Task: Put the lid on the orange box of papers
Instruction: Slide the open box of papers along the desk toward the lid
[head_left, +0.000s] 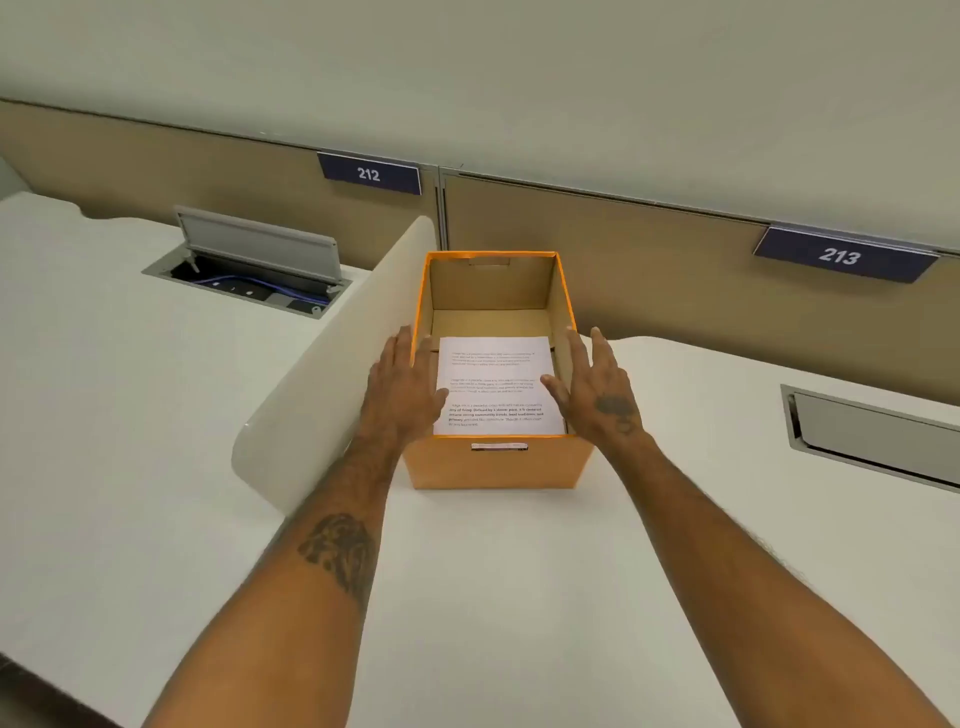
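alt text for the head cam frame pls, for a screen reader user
An open orange box sits on a white desk with printed papers inside and no lid in view. The left hand and right hand are open at its two side walls. Behind, partition signs read 212 and 213.

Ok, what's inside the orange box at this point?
The orange box is open, no lid in view. A stack of printed papers lies at its near end; bare cardboard floor shows behind. How deep the stack goes, or anything beneath it, is covered.
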